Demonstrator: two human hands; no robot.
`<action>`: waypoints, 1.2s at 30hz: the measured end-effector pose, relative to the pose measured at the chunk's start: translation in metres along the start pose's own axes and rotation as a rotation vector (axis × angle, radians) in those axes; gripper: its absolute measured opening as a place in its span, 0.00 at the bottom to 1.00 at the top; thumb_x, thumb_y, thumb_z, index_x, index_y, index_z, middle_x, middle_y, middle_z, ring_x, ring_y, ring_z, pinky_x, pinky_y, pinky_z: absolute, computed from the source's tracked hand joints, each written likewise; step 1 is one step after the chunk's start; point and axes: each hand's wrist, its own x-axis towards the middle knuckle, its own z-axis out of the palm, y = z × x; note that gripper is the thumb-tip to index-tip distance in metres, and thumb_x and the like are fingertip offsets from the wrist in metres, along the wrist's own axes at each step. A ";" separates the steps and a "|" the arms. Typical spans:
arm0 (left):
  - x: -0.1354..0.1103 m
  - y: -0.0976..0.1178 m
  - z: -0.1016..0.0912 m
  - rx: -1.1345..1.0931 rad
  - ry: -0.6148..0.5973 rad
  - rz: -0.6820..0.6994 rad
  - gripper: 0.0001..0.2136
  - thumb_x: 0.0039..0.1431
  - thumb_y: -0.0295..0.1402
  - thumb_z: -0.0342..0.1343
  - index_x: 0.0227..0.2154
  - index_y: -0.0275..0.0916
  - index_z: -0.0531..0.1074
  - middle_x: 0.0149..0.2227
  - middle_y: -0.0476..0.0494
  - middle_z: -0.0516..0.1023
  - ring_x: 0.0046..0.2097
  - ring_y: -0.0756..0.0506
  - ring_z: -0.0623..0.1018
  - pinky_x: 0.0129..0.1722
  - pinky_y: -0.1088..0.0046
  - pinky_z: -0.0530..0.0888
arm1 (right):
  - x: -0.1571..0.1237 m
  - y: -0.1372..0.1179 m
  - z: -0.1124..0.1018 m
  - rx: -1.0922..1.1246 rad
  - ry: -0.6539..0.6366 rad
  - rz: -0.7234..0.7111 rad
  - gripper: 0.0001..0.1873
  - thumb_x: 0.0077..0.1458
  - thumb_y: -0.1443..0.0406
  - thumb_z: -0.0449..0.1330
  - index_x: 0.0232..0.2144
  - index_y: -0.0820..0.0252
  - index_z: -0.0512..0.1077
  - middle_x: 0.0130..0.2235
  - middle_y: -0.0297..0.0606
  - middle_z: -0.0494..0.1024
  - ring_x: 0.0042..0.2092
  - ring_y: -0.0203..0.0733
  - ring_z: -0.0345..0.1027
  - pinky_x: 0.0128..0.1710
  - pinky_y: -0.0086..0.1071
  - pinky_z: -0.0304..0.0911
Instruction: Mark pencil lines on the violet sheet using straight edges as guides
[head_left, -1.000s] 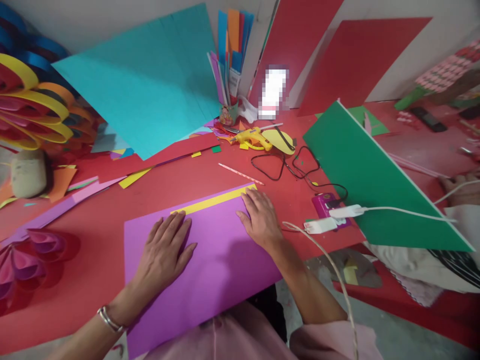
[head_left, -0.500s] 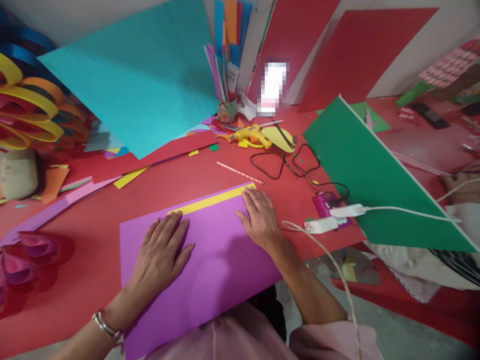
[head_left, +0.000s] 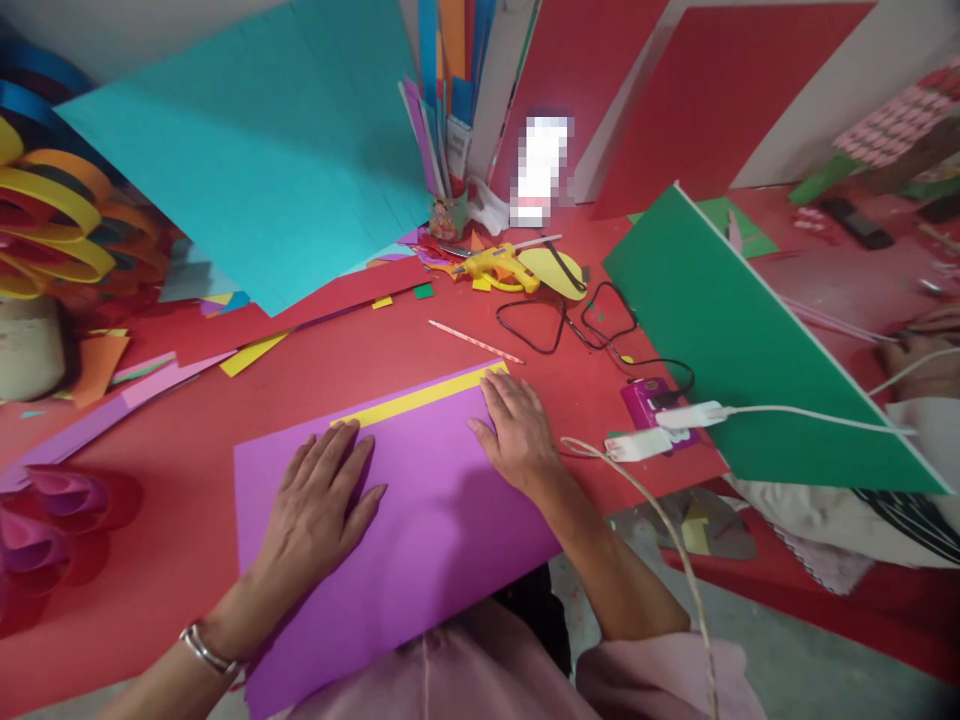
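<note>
A large purple sheet of card (head_left: 442, 520) lies in front of me, its near edge jutting past the table toward my lap. Along its far edge runs a narrow yellow paper strip (head_left: 424, 397). My left hand (head_left: 319, 500) rests flat on the sheet, fingertips on the strip's left end and thumb apart. At the strip's right end, my right hand (head_left: 517, 430) lies with its fingers stretched over the yellow and its thumb out on the purple. Just beyond the sheet is a patterned pencil (head_left: 475, 341).
A yellow glue gun (head_left: 499, 268) with a looped black cord sits at the back. To the right are a purple power socket (head_left: 652, 402) with white plugs and a leaning green board (head_left: 757, 370). Pink paper rolls (head_left: 37, 540) stand at left. Another person's hand (head_left: 919, 365) shows far right.
Both hands stay in the same place on the sheet and strip. The whole view has shifted slightly, with everything appearing a little further left and up.
</note>
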 end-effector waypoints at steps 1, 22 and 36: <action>0.000 0.000 0.000 0.001 0.003 0.003 0.28 0.73 0.42 0.52 0.71 0.37 0.60 0.68 0.24 0.68 0.68 0.26 0.71 0.67 0.42 0.67 | 0.000 0.000 0.000 -0.001 0.003 0.000 0.33 0.74 0.52 0.50 0.70 0.68 0.62 0.71 0.53 0.66 0.73 0.57 0.57 0.73 0.57 0.52; 0.000 0.001 0.000 0.008 0.009 0.007 0.27 0.73 0.41 0.52 0.70 0.35 0.61 0.69 0.23 0.68 0.68 0.25 0.71 0.67 0.41 0.67 | -0.001 0.001 0.002 -0.011 0.009 -0.009 0.33 0.74 0.52 0.49 0.71 0.67 0.62 0.72 0.53 0.65 0.73 0.56 0.57 0.73 0.56 0.52; 0.000 0.002 0.000 -0.019 -0.011 -0.018 0.28 0.72 0.42 0.53 0.70 0.37 0.62 0.70 0.24 0.66 0.71 0.27 0.67 0.69 0.43 0.65 | -0.001 0.004 0.004 0.001 0.030 -0.025 0.33 0.74 0.52 0.50 0.72 0.65 0.60 0.71 0.54 0.66 0.73 0.57 0.58 0.73 0.56 0.51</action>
